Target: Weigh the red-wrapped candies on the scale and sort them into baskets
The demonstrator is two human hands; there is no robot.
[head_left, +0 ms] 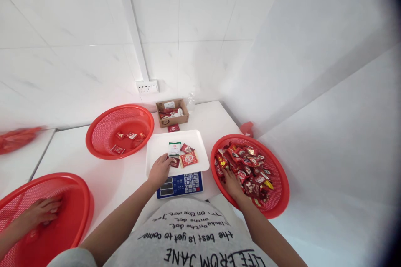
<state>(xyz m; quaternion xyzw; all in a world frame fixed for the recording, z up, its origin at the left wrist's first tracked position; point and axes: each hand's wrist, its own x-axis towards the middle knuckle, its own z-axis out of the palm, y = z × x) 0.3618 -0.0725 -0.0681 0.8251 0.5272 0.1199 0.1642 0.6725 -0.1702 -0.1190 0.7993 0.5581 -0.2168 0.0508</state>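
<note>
My left hand [159, 170] rests on the white tray [200, 142] of a blue-faced scale [180, 185], its fingers closed on a small dark red packet [174, 162]. Beside it on the tray lie a white and green packet [174, 147] and two red snack packets [189, 158]. My right hand [232, 184] reaches into the red basket [278, 200] on the right, which is heaped with several red wrapped snacks [247, 169]; its fingers are buried among them.
A second red basket [100, 127] with a few packets stands at the back left. A small cardboard box [172, 112] sits by the wall below a socket [147, 87]. Another person's hand [40, 212] is in a third red basket [78, 200] at the front left.
</note>
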